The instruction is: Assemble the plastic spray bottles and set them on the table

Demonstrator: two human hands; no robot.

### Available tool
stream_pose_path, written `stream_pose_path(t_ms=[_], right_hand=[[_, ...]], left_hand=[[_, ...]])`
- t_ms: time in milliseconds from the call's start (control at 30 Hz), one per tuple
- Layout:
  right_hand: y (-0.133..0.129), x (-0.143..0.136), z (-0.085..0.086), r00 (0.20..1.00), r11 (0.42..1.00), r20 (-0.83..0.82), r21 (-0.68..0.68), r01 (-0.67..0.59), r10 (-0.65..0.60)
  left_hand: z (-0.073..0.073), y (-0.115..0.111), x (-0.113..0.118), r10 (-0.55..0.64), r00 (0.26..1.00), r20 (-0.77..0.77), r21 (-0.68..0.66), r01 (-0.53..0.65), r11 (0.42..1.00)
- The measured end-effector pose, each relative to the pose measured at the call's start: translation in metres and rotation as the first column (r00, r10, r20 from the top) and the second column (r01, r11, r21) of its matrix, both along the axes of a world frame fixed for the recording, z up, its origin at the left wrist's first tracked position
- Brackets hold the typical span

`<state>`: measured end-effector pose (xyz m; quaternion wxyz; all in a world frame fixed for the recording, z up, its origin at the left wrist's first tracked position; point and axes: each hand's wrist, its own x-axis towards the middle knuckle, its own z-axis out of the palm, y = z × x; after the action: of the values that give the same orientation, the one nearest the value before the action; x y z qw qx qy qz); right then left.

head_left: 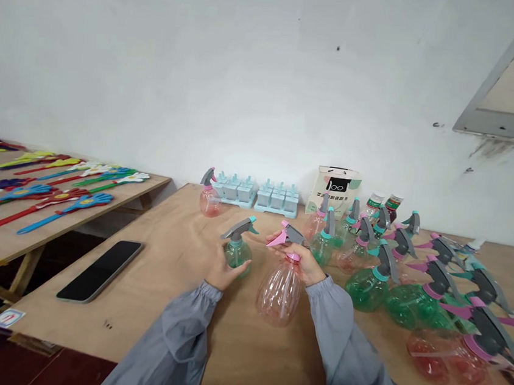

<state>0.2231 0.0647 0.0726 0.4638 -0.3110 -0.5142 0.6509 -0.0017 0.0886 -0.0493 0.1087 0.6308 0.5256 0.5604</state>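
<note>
My left hand (pixel 223 268) is wrapped round the lower side of a green spray bottle (pixel 238 253) with a grey and teal sprayer head, which stands on the wooden table (pixel 158 341). Just to the right, my right hand (pixel 307 262) grips a clear pink spray bottle (pixel 279 293) at its neck, below the grey and pink trigger head. This pink bottle is upright and nearer to me than the green one. Some fingers of my right hand are hidden behind the sprayer head.
Several pink and green spray bottles (pixel 369 288) crowd the right side. A pink bottle (pixel 211 201), pale blue moulds (pixel 277 198) and a printed bag (pixel 333 191) stand along the wall. A phone (pixel 100 270) lies at left; colourful hand-shaped toys (pixel 60 196) lie on another table.
</note>
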Motion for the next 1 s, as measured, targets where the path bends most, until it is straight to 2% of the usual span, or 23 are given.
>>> stream_pose_path(t_ms=[267,467,667,767,867,1000], right_hand=[[-0.001,-0.003,-0.003,0.976,0.981,-0.096,-0.009,0.194,-0.194],[0.003,-0.004,-0.008,0.985,0.993,-0.132,-0.036,0.108,-0.112],[0.007,-0.003,-0.011,0.940,0.966,-0.221,-0.066,0.250,-0.258],[0.007,-0.002,-0.011,0.966,0.980,-0.174,-0.091,0.179,-0.192],[0.006,-0.003,-0.010,0.984,0.993,-0.138,-0.060,0.107,-0.114],[0.004,-0.006,-0.010,0.956,0.972,-0.174,-0.072,0.226,-0.235]], left_hand=[[-0.003,0.002,-0.003,-0.006,1.000,-0.013,-0.010,0.006,1.000],[-0.005,0.003,-0.004,-0.003,1.000,-0.013,-0.001,0.003,1.000],[-0.006,0.004,-0.004,-0.005,1.000,-0.008,0.025,0.005,1.000],[-0.008,0.005,-0.004,-0.011,1.000,0.011,0.025,0.011,1.000],[-0.009,0.006,-0.005,-0.034,0.999,0.025,0.018,0.034,0.999],[-0.009,0.007,-0.005,-0.024,0.999,0.025,0.027,0.023,0.999]])
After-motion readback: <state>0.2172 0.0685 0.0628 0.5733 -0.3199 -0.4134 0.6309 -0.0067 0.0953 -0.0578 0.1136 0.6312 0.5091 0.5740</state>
